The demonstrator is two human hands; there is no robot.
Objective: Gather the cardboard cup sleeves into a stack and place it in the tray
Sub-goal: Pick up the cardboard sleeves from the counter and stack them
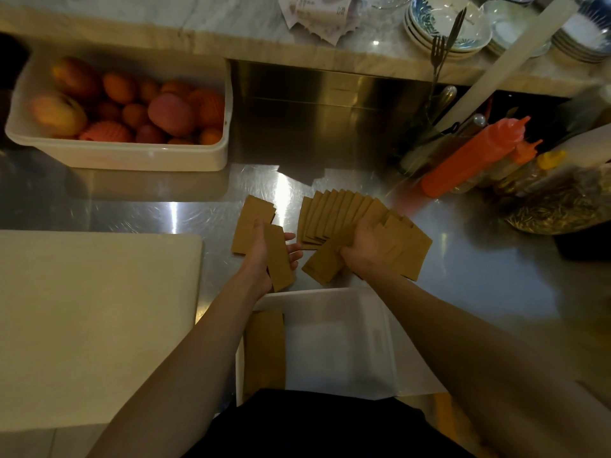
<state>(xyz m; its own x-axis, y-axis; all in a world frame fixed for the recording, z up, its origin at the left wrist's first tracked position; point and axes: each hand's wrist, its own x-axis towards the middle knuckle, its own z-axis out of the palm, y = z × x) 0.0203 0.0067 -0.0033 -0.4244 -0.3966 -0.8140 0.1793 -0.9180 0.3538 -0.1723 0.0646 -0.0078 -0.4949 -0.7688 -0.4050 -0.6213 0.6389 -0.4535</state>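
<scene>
The task looks roughly midway. The left hand [264, 256] holds a small bundle of cardboard cup sleeves [281, 259] upright, thumb on one face and fingers spread behind. The right hand [367, 249] presses down on a fanned row of sleeves [340, 216], fingers curled over a few; whether it truly grips them is hard to tell in the blur. Just beyond the left hand's bundle, a short pile [251, 223] lies flat on the steel counter [479, 259]. Below both wrists sits the white tray [380, 325], with some sleeves [264, 348] already along its left wall. Squaring the fan and the loose pile into one stack remains.
</scene>
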